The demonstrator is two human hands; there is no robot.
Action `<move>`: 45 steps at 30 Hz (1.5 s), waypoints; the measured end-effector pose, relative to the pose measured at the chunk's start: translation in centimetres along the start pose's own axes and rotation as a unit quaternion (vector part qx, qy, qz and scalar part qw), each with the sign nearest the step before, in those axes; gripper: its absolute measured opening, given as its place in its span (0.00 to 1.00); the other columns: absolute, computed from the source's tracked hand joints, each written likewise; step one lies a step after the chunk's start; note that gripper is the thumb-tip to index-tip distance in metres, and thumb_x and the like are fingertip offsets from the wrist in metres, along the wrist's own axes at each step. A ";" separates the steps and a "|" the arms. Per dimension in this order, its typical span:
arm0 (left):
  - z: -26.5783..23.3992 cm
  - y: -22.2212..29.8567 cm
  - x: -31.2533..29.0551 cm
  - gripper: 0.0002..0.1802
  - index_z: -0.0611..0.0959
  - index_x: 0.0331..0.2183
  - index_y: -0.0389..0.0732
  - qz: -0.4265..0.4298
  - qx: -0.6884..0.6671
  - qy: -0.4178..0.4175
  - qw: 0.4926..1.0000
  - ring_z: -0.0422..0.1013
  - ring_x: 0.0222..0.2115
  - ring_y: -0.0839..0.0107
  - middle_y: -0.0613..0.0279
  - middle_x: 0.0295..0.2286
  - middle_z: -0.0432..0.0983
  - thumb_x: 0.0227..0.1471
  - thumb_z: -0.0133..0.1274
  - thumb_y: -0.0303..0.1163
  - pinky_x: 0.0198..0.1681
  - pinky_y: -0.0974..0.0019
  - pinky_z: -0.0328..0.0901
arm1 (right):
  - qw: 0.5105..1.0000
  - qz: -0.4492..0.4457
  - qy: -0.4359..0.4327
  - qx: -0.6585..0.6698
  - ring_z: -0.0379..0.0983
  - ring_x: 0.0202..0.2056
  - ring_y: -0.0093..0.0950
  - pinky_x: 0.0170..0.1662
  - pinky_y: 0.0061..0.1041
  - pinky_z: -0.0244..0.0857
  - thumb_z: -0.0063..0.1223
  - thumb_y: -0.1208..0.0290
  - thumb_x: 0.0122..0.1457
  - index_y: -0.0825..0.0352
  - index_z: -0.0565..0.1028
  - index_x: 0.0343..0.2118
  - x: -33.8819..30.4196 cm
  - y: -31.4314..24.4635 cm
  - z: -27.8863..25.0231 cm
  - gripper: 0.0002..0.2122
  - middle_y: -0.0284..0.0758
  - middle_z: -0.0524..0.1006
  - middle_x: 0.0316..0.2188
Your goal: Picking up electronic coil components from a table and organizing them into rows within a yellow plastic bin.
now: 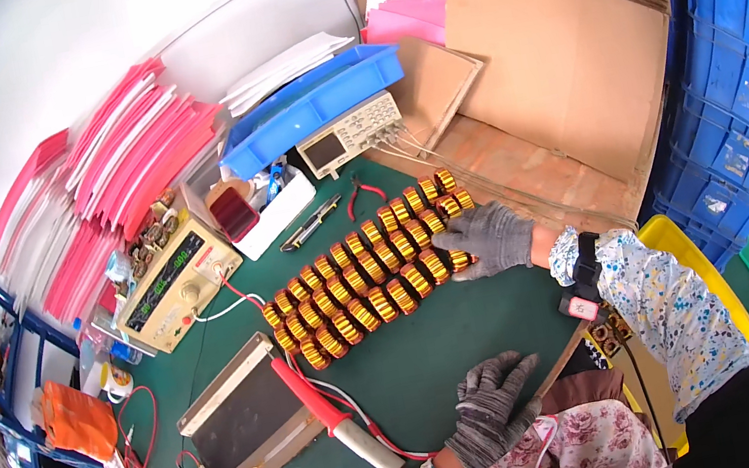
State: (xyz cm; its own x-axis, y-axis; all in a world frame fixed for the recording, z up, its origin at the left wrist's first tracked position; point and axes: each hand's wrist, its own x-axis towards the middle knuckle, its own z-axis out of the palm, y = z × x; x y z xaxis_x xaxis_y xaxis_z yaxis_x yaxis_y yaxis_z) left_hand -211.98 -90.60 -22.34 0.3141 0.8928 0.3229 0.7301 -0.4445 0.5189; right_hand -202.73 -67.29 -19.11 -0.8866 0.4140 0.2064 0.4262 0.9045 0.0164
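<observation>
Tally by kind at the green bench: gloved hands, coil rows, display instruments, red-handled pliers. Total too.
Gloved hands (left hand, right hand): 2
Coil rows: 3
Display instruments (oscilloscope, power supply): 2
Red-handled pliers: 1
Total: 8

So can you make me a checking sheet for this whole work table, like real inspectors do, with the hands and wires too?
Surface: green table.
Coils: copper-coloured, in three rows.
Clutter: pliers beyond the coils; a dark panel on the near left, with a red tool by its right edge.
Hands: both gloved. Right hand touches the coils' right end; left hand is by the table's near edge, nothing seen in it.
Cables: a red lead runs from the beige box towards the coils.
Surroundings: pink and white sheets at the back left, cardboard at the back right, blue crates on the right.
</observation>
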 end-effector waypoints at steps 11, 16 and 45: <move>-0.3 0.3 0.4 0.30 0.70 0.48 0.42 0.006 -0.006 -0.027 1.000 0.61 0.44 0.54 0.50 0.43 0.64 0.40 0.55 0.39 0.47 0.55 0.56 | 0.159 0.197 0.003 0.967 0.73 0.25 0.34 0.26 0.31 0.69 0.44 0.50 0.54 0.69 0.72 0.32 -10.3 -1.4 -0.5 0.22 0.41 0.75 0.24; 0.4 0.2 1.8 0.31 0.71 0.47 0.42 0.010 0.008 -0.041 0.999 0.61 0.44 0.53 0.50 0.43 0.64 0.39 0.56 0.42 0.47 0.56 0.55 | 0.108 0.175 0.063 0.977 0.73 0.28 0.35 0.29 0.32 0.70 0.40 0.47 0.55 0.74 0.70 0.37 -16.4 0.4 -0.8 0.27 0.44 0.74 0.31; 4.5 1.4 9.6 0.31 0.70 0.48 0.38 -0.027 0.225 -0.171 0.959 0.59 0.42 0.51 0.48 0.44 0.62 0.50 0.39 0.52 0.45 0.51 0.54 | 0.707 0.611 -0.343 0.094 0.67 0.45 0.38 0.44 0.33 0.64 0.53 0.70 0.48 0.61 0.63 0.52 -45.5 20.8 36.2 0.25 0.41 0.69 0.45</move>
State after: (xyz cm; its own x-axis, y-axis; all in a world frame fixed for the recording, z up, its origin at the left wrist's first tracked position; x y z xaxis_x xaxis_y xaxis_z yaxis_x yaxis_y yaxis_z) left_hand -205.15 -82.32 -22.06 0.3938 0.9191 -0.0135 0.9144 -0.3902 0.1082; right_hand -160.02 -63.63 -63.56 0.2177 0.7918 -0.5707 0.9751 -0.2019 0.0918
